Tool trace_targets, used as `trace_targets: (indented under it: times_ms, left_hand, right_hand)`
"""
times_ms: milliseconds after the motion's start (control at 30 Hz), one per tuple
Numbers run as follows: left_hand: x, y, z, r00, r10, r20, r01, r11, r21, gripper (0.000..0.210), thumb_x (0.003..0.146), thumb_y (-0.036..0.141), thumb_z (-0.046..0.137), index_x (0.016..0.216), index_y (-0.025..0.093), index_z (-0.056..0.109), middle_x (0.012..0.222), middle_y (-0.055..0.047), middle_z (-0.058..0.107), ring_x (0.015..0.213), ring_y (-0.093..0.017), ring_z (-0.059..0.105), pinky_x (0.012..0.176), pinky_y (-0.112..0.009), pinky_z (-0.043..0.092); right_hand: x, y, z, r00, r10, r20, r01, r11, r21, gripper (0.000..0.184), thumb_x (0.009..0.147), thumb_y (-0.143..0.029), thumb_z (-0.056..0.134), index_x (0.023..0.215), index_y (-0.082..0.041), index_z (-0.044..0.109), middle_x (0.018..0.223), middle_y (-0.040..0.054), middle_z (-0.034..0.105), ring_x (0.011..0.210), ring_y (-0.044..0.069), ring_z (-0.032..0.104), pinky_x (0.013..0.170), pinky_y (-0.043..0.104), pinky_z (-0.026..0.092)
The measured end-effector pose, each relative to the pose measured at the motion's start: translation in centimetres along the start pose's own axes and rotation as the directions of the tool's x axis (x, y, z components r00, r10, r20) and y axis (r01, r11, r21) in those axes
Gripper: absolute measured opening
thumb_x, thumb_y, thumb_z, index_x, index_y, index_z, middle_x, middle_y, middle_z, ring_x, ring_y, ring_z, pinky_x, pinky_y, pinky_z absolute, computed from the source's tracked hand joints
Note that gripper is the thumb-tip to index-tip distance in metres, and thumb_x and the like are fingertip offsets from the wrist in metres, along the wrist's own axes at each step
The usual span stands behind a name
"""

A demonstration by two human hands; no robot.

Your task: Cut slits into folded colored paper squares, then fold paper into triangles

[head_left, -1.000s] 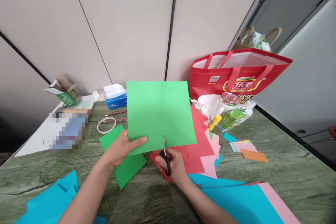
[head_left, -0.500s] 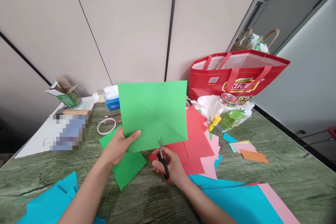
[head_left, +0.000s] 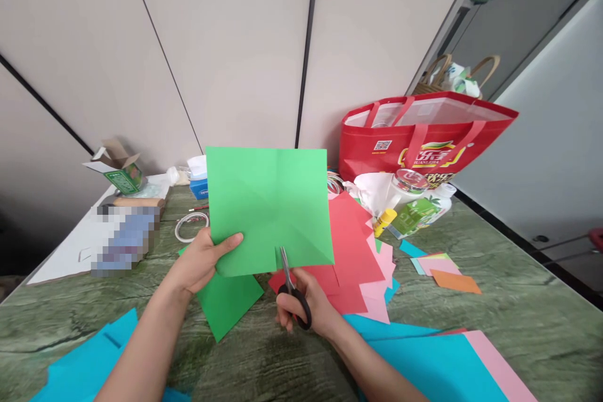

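Two bare hands are at work well apart from each other: the left hand (head_left: 200, 264) pinches the lower left corner of a bright green paper sheet (head_left: 268, 195), its thumb across the near face, while the right hand (head_left: 308, 301) has its fingers around the black handles of a pair of scissors (head_left: 286, 270). That green sheet stands up in front of both hands, and the scissors' blades overlap its lower edge between them. Over the last second the sheet and the left hand have shifted leftward, and a short slit (head_left: 277, 257) now shows clearly in the lower edge, just left of the blades. I judge from this that the cut has only begun, since most of the sheet above the slit looks whole. Whether the blades are fully closed I cannot tell. Beneath the held sheet, just beside the left hand, lies darker green paper (head_left: 230, 301); beyond the right hand is red paper with a zigzag edge (head_left: 353, 245), partly over pink paper (head_left: 379, 304). Farther past the right hand stands a yellow glue stick (head_left: 385, 221), and beyond the left hand lies a white tape roll (head_left: 178, 229).
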State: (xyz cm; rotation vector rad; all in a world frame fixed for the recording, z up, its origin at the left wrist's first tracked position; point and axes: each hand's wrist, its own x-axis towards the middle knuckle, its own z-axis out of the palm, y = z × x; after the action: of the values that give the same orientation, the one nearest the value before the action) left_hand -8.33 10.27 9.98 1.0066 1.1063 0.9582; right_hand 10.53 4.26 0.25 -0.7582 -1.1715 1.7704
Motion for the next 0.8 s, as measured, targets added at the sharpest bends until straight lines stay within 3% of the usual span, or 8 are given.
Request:
trace_targets:
  times_ms: [133, 233, 400, 700, 800]
  left_hand:
    - [0.09, -0.16, -0.29, 0.998, 0.045, -0.050, -0.044, 0.999, 0.027, 0.042, 0.061, 0.033, 0.075, 0.097, 0.016, 0.065, 0.103, -0.010, 0.069, 0.092, -0.028, 0.064, 0.079, -0.038, 0.054]
    - [0.17, -0.22, -0.50, 0.995, 0.063, -0.073, -0.059, 0.997, 0.054, 0.038, 0.061, 0.034, 0.074, 0.094, 0.016, 0.066, 0.101, -0.009, 0.070, 0.092, -0.028, 0.064, 0.076, -0.037, 0.055]
    - [-0.15, 0.28, -0.40, 1.000, 0.000, -0.014, 0.000, 1.000, 0.027, 0.040, 0.059, 0.034, 0.076, 0.093, 0.016, 0.067, 0.098, -0.009, 0.071, 0.086, -0.028, 0.066, 0.073, -0.039, 0.056]
    - [-0.38, 0.49, -0.05, 0.999, -0.051, 0.000, 0.051, 0.998, -0.032, 0.037, 0.061, 0.027, 0.076, 0.093, 0.014, 0.065, 0.087, -0.008, 0.073, 0.068, -0.024, 0.068, 0.061, -0.037, 0.057]
    - [-0.43, 0.22, 0.33, 0.998, -0.058, 0.013, 0.058, 0.998, -0.029, 0.036, 0.062, 0.028, 0.075, 0.093, 0.015, 0.064, 0.086, -0.008, 0.073, 0.061, -0.023, 0.067, 0.053, -0.037, 0.057]
  right_hand:
    - [-0.11, -0.05, -0.08, 0.999, 0.030, 0.026, -0.030, 1.000, 0.010, 0.032, 0.070, -0.041, 0.067, 0.076, -0.015, 0.050, 0.046, -0.0040, 0.057, 0.037, 0.008, 0.052, 0.037, 0.016, 0.041]
    - [-0.15, -0.08, -0.12, 0.999, 0.008, 0.049, -0.010, 0.999, 0.040, 0.037, 0.070, -0.039, 0.068, 0.092, -0.015, 0.051, 0.049, -0.0034, 0.060, 0.037, 0.008, 0.053, 0.037, 0.017, 0.041]
    - [0.09, -0.28, 0.05, 1.000, -0.021, 0.003, 0.021, 0.999, 0.025, 0.071, 0.068, -0.039, 0.070, 0.126, -0.017, 0.034, 0.053, -0.0035, 0.062, 0.039, 0.010, 0.055, 0.037, 0.018, 0.041]
    - [0.15, -0.63, 0.50, 0.999, 0.010, 0.039, -0.008, 0.998, -0.064, 0.074, 0.069, -0.042, 0.068, 0.129, -0.016, 0.032, 0.056, -0.0033, 0.061, 0.042, 0.010, 0.054, 0.040, 0.019, 0.041]
    - [0.15, -0.89, 0.74, 1.000, 0.004, 0.010, -0.003, 0.997, -0.083, 0.067, 0.071, -0.044, 0.065, 0.125, -0.016, 0.038, 0.056, -0.0032, 0.059, 0.042, 0.009, 0.053, 0.041, 0.019, 0.041]
